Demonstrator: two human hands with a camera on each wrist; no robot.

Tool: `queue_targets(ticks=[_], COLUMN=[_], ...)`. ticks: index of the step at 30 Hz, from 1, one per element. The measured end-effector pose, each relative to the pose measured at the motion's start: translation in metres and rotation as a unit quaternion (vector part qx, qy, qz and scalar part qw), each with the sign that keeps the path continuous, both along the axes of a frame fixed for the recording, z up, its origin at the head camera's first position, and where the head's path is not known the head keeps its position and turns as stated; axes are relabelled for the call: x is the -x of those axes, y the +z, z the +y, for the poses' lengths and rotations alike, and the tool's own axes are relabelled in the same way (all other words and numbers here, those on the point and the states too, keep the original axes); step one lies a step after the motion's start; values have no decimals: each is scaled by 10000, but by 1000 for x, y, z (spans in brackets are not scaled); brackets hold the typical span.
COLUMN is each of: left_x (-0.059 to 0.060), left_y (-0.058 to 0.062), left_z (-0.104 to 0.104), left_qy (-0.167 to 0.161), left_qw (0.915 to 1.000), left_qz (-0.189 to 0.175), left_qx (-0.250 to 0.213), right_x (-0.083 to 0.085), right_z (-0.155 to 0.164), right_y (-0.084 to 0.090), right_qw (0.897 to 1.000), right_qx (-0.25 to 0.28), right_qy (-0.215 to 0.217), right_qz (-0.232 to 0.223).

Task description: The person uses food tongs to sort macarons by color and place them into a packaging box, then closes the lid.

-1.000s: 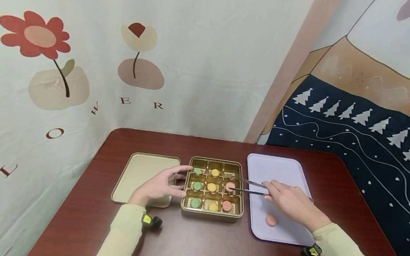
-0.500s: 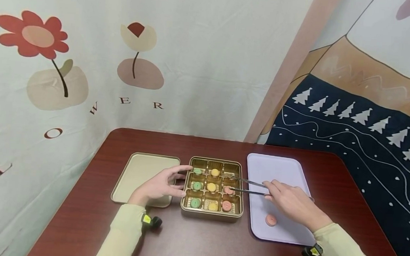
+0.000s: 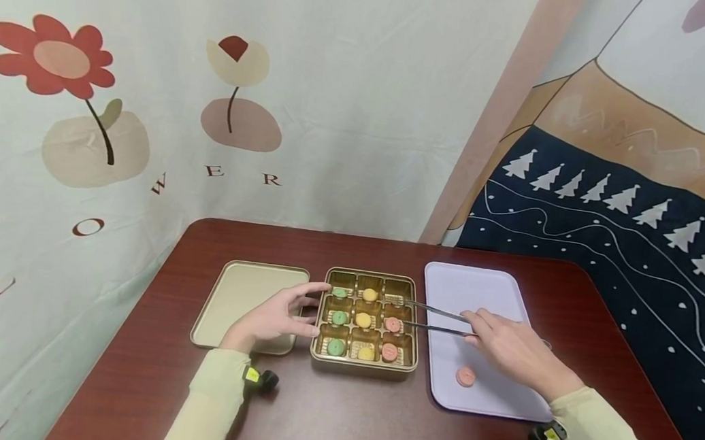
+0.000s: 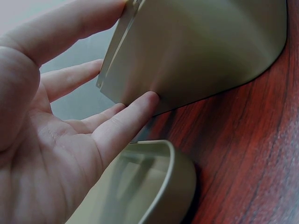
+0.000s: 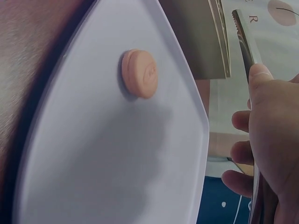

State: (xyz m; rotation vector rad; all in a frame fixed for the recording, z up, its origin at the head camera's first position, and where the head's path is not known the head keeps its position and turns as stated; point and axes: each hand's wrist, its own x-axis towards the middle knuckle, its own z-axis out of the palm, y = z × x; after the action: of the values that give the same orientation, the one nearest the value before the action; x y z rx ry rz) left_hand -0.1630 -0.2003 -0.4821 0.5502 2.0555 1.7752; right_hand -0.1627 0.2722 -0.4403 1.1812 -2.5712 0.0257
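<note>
A gold tin (image 3: 362, 369) with a divided insert holds green macarons (image 3: 338, 318) in its left column and yellow macarons (image 3: 363, 320) in the centre one. Pink macarons (image 3: 392, 324) sit in the middle and front compartments at right. Fingertips of my left hand (image 3: 275, 318) rest against the tin's left side, fingers spread; the left wrist view shows them on the outer wall (image 4: 187, 46). My right hand (image 3: 512, 350) grips metal tongs (image 3: 440, 329), whose spread tips reach over the tin's right edge with nothing between them. Another pink macaron (image 5: 142, 73) lies beneath this hand.
Under my right hand lies a lilac tray (image 3: 473, 283) carrying the loose pink macaron. The tin's pale gold lid (image 3: 243, 294) is on the left, partly behind my left hand. Everything stands on a dark red wooden table (image 3: 338, 423), with printed cloths behind.
The pink macaron in the middle right compartment has been let go and lies lower there. The tongs and right hand have drawn back to the right. My left hand stays put.
</note>
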Motion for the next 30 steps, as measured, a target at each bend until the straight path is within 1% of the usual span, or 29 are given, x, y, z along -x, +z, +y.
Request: queue_targets(ticks=[4, 10, 15, 20, 26, 30], left_x=[0, -1, -1, -1, -2, -2], left_y=[0, 1, 3, 3, 4, 5], left_z=[0, 0, 1, -1, 0, 1], left_qy=[-6, 13, 42, 64, 68, 63], left_qw=[10000, 10000, 10000, 9999, 10000, 9999], left_qz=[8, -7, -23, -12, -37, -46], left_qx=[-12, -28, -57, -77, -48, -62], right_x=[-7, -18, -26, -33, -38, -42], right_z=[10, 25, 38, 52, 65, 70], right_y=[2, 4, 5, 5, 0, -5], right_qw=[9998, 9979, 9961, 9928, 9946, 9946], right_qx=[-48, -44, -92, 17, 149, 160], right_qy=[-165, -558, -801, -1101, -1001, -996], right_qz=[-102, -316, -362, -477, -230, -235])
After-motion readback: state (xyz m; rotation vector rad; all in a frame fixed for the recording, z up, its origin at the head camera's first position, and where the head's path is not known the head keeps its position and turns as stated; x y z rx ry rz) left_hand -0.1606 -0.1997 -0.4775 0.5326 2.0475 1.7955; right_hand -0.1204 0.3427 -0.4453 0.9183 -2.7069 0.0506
